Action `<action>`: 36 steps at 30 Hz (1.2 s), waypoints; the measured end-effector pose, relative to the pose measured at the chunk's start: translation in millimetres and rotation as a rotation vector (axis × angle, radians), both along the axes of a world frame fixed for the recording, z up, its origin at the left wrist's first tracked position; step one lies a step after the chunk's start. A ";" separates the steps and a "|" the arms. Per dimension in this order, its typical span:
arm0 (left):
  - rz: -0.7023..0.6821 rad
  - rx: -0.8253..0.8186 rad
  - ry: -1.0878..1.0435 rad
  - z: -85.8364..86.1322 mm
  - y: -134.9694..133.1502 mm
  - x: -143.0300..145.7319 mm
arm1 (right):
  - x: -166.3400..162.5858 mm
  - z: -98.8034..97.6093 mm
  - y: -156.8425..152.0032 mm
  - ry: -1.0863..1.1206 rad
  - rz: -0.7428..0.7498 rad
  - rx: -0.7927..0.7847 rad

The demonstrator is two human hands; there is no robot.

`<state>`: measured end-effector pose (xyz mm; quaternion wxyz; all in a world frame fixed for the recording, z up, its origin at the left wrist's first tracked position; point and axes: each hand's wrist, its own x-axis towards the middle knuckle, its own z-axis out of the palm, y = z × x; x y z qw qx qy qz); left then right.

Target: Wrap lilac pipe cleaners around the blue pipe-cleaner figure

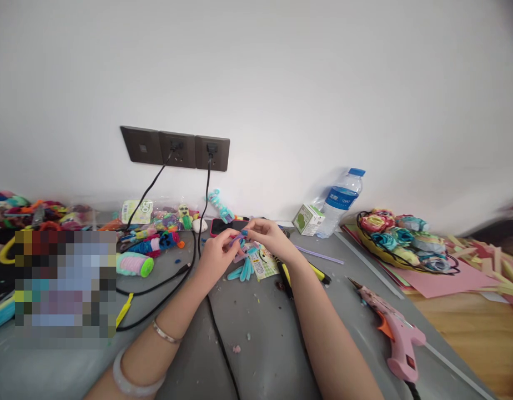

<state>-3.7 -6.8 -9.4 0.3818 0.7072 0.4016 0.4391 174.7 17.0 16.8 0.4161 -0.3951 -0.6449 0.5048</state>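
Over the grey table, my left hand (218, 253) and my right hand (270, 238) meet with fingers pinched together. Between their fingertips is a purple pipe cleaner (236, 239), with a bit of blue beside it; the fingers hide most of its shape. Just below the hands lie light-blue pipe cleaner loops (242, 271) and a printed card (263, 263). Yellow-and-black pliers (321, 273) lie partly behind my right forearm. A loose purple pipe cleaner strip (321, 255) rests to the right of my right hand.
On the right lie a pink glue gun (392, 328) and a basket of paper flowers (406, 241). A water bottle (340, 203) and a small green-white box (308, 220) stand by the wall. Black cables (212, 316) cross the table. Craft figures (156, 243) crowd the left.
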 end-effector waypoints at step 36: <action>0.124 0.114 0.155 -6.3 5.6 1.5 | 75.8 -6.0 4.4 -1.123 -0.635 -0.374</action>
